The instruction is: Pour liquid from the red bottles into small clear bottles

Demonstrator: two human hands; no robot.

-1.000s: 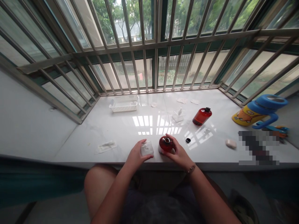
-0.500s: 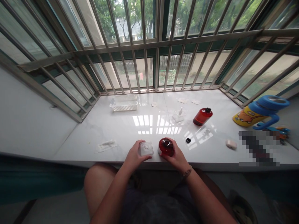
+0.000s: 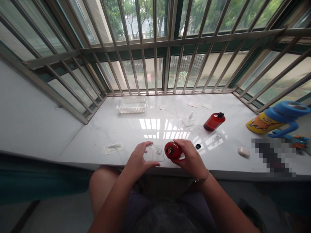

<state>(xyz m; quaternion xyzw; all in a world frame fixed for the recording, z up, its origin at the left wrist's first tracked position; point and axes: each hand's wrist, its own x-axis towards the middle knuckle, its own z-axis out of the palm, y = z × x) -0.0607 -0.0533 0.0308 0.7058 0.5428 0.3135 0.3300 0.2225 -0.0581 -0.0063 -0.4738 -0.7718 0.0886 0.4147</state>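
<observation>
Our left hand (image 3: pixel 137 159) spreads its fingers around the clear, square plastic container (image 3: pixel 155 154), contact unclear; at its three o'clock, our right hand (image 3: pixel 191 158) clasps the red, translucent bottle (image 3: pixel 175 150), open mouth tilted toward nine. Overtipping could spill any contents.

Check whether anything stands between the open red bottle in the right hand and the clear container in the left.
Nothing visible does. The right hand holds the red bottle tilted, mouth facing the clear container in the left hand, edges nearly meeting in view. The black cap lies beyond the right hand, out of the way.
</observation>
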